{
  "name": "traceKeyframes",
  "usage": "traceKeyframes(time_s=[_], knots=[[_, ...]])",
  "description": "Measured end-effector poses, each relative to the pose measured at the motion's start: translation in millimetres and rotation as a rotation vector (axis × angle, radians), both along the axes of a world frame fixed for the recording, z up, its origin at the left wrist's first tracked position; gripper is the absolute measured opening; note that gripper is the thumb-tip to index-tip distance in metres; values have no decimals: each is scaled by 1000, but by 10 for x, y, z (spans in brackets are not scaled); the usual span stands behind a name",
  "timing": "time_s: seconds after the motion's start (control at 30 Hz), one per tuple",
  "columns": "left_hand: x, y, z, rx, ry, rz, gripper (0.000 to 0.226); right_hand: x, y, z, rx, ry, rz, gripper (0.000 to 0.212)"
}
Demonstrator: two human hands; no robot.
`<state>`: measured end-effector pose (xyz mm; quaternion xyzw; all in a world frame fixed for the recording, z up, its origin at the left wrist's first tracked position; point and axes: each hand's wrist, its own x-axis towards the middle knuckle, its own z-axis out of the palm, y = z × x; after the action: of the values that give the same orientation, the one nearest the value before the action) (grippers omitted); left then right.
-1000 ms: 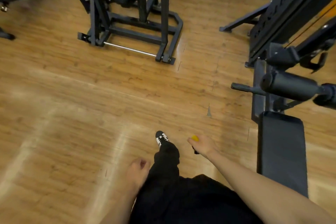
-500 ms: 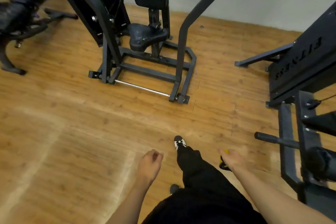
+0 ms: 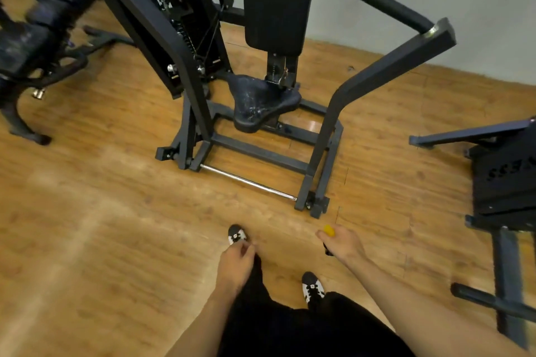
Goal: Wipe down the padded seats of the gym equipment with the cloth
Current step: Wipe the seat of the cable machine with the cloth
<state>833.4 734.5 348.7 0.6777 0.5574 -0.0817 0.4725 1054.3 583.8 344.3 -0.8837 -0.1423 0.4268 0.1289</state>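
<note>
The step in hand looks to be the approach to the next machine, and doing it well means stepping in square to the low padded seat [image 3: 261, 101], between the two uprights of the frame [image 3: 324, 136], minding the steel bar [image 3: 248, 182] that runs across the front of the base at floor level. The seat shows pale scuffs or marks across its dark top, so it calls for firm, overlapping passes right out to the rounded edges, and the tall back pad [image 3: 277, 0] standing upright behind it probably wants the same. The right hand [image 3: 343, 242] is curled round a small yellow thing [image 3: 329, 230], with a dark part showing beneath the palm; whether this is the cloth bunched up I cannot tell, as only a little of it peeps out. The left hand [image 3: 235, 266] hangs with its fingers loosely curled and seems to hold nothing. The seat lies well apart from both hands, ahead of them across a stretch of wooden floor [image 3: 116, 226], somewhat to the left of the right hand's line and set low, so reaching it will likely mean a bend as well as a step or two.
</note>
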Motion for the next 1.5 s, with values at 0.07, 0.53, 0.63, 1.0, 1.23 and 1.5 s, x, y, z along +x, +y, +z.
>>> traceKeyframes(time_s=[0.07,0.53,0.63,1.0,1.23,1.5], knots=[[195,451,-39,-20,-2,-71,27,95,379,-81,-6,-1,-52,43],[1625,3426,157,70,36,-525,32,270,2596,-93,38,-204,-431,33],[1995,3778,50,140,27,-630,31,326,2946,-356,86,-157,-460,32],[2993,4564,-555,340,-40,-1110,29,931,4072,-971,233,-203,-797,39],[3381,4689,-1418,537,-110,-1361,33,1222,4480,-1883,331,-288,-969,34],[3694,4894,-2350,693,-208,-1398,62,1655,4663,-2635,564,-436,-1136,47]])
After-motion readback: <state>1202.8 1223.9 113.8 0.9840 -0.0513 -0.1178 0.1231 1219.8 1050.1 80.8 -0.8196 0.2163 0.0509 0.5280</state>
